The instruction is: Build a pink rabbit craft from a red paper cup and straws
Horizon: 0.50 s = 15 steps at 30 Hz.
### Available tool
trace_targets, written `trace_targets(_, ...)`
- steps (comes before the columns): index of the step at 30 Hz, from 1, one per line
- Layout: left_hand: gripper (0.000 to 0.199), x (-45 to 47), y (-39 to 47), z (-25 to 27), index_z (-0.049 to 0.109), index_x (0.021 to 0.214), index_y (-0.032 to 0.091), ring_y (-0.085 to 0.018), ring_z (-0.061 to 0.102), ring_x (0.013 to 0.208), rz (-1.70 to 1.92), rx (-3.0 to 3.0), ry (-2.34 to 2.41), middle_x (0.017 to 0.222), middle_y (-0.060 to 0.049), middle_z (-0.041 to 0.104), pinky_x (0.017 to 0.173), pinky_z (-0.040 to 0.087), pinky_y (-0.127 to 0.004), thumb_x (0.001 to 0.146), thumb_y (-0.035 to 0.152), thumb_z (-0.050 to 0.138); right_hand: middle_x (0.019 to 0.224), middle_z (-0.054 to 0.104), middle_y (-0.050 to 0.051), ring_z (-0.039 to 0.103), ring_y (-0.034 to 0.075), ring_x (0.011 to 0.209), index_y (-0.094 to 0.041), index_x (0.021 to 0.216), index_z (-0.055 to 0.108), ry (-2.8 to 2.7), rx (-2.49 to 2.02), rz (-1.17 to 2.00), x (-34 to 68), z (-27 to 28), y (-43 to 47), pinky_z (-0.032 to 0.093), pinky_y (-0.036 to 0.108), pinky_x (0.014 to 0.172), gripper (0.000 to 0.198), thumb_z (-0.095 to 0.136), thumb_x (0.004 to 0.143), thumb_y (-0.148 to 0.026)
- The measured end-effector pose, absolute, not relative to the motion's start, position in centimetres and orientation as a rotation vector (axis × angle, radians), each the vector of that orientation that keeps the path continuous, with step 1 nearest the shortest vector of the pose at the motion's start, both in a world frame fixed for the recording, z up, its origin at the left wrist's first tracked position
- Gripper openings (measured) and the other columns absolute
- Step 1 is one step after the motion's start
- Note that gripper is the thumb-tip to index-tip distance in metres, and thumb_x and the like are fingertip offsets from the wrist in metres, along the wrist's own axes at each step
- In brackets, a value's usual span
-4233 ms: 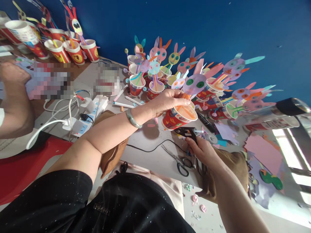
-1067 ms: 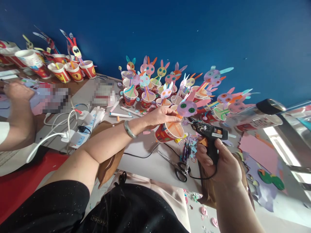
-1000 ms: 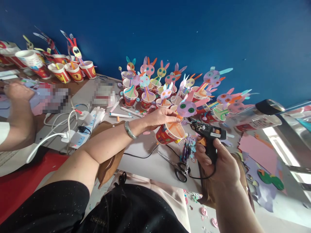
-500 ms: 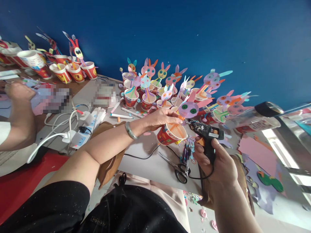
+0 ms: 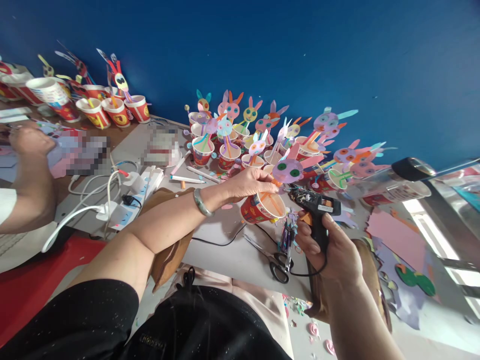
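Observation:
My left hand (image 5: 252, 183) is closed at the rim of a red printed paper cup (image 5: 255, 212), thumb and fingers pinched around an orange paper strip there. The cup tilts slightly above the table. Just over its rim, by my fingertips, is a purple paper rabbit head (image 5: 287, 171) with green eyes and pink ears. In my right hand (image 5: 333, 250) is a black hot glue gun (image 5: 319, 212), with fingers wrapped round its handle near the orange trigger. Its nozzle points left, close to the strip just below the rabbit head. Whether it touches is too small to tell.
Several cups with paper rabbits (image 5: 229, 156) stand along the blue wall. Scissors (image 5: 278, 270) lie below the cup, beside the glue gun's cord. A power strip (image 5: 139, 192) with cables is at left, near another person's arm (image 5: 32, 175). Pink paper (image 5: 397, 235) lies at right.
The glue gun and my right hand have shifted slightly left. The cup and rabbit head have moved a little left too, still in my left hand's pinch.

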<state>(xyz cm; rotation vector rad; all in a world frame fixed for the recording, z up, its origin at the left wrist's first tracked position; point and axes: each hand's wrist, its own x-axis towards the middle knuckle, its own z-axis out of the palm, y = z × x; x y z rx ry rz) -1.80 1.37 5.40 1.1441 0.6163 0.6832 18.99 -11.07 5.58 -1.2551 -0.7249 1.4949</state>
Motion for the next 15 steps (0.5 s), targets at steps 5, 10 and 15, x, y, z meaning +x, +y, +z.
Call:
trace_targets(5,0.019,-1.7,1.1,5.4,0.063,0.062,0.014,-0.006,0.049,0.054,0.663,1.179,0.647,0.057,0.002,0.058,0.059,0.043,-0.022,0.081,0.013,0.066,0.069,0.048,-0.001,0.029,0.004,0.046,-0.018,0.089,0.073,-0.717,-1.255,1.494,18.9,5.4,-11.1,0.031,0.017,0.038,0.039,0.075,0.082,-0.056)
trace_targets(10,0.027,-1.7,0.8,5.4,0.057,0.058,0.015,-0.006,0.045,0.051,0.686,1.172,0.676,0.053,0.003,0.053,0.056,0.039,-0.022,0.083,0.014,0.067,0.067,0.049,-0.002,0.029,0.005,0.045,-0.018,0.087,0.073,-0.738,-1.258,1.475,18.8,5.3,-11.2,0.030,0.020,0.037,0.041,0.078,0.078,-0.058)
trace_targets(15,0.029,-1.9,0.8,5.5,0.054,0.062,0.015,-0.003,0.043,0.047,0.707,1.163,0.705,0.052,0.005,0.052,0.050,0.032,-0.019,0.089,0.014,0.065,0.073,0.057,0.001,0.042,0.010,0.052,-0.018,0.091,0.070,-0.761,-1.305,1.198,20.2,5.1,-11.2,0.037,0.025,0.044,0.040,0.079,0.072,-0.053)
